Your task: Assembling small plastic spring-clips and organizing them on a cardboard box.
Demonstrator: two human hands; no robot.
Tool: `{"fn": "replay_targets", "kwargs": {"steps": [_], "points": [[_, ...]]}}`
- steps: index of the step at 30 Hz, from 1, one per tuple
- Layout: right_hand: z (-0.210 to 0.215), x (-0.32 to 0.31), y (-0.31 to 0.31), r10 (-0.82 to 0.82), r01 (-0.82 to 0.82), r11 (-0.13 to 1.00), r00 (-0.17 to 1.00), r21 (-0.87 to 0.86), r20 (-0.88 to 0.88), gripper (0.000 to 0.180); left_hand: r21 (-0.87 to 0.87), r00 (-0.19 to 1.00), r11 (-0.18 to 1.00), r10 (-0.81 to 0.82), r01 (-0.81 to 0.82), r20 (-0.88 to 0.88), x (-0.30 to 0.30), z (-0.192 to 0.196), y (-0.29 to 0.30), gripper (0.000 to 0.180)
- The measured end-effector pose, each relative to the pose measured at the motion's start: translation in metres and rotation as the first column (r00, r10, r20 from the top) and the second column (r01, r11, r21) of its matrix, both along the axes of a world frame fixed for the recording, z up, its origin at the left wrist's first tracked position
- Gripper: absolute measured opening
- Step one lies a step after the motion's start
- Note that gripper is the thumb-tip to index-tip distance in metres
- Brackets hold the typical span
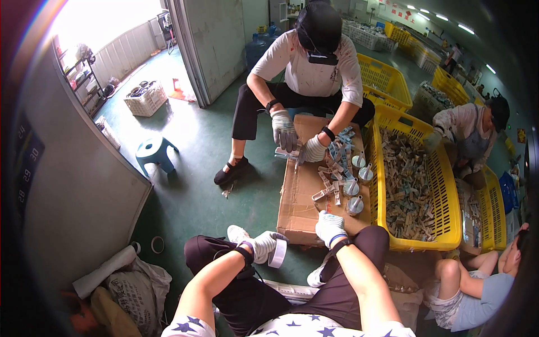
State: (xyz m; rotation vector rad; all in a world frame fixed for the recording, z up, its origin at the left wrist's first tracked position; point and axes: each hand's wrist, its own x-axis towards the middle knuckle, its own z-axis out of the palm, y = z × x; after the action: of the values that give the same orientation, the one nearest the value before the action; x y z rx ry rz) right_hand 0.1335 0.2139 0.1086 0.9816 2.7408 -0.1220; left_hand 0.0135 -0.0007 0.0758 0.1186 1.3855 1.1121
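Note:
My left hand (262, 247), in a striped work glove, is closed around a white tape roll (277, 253) above my knee. My gloved right hand (330, 227) rests at the near edge of a cardboard box (291, 205), its fingers curled; what they hold, if anything, is hidden. Just ahead of it lie pale plastic clips (322, 194) and several small round pots (355, 205) with handles sticking up. Bluish clips (341, 147) are heaped farther back. Across the box, a co-worker's gloved hands (297, 147) work on a clip (285, 153).
Right of the box stands a yellow crate (452, 222) full of clips. Two more people (471, 132) (487, 289) are on the right. A blue stool (155, 151) is at left; sacks (137, 289) and another roll (158, 244) lie by the wall.

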Motion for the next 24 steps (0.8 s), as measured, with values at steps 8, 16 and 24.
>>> {"fn": "replay_targets", "kwargs": {"steps": [8,16,24], "points": [[-0.001,0.001,-0.001,-0.007,0.007,1.000,1.000,0.016,0.008,0.023,-0.003,1.000,1.000,0.010,-0.010,0.021,0.001,-0.002,0.003,0.012],[0.017,0.002,0.003,-0.011,0.014,0.996,0.999,-0.089,0.034,0.024,0.019,1.000,1.000,-0.002,0.001,0.021,0.003,-0.004,-0.001,0.014],[0.050,0.005,-0.018,0.149,-0.207,0.924,0.969,-0.321,-0.196,0.029,0.160,0.996,0.987,-0.004,0.017,-0.085,0.005,-0.006,-0.012,0.014]]}}
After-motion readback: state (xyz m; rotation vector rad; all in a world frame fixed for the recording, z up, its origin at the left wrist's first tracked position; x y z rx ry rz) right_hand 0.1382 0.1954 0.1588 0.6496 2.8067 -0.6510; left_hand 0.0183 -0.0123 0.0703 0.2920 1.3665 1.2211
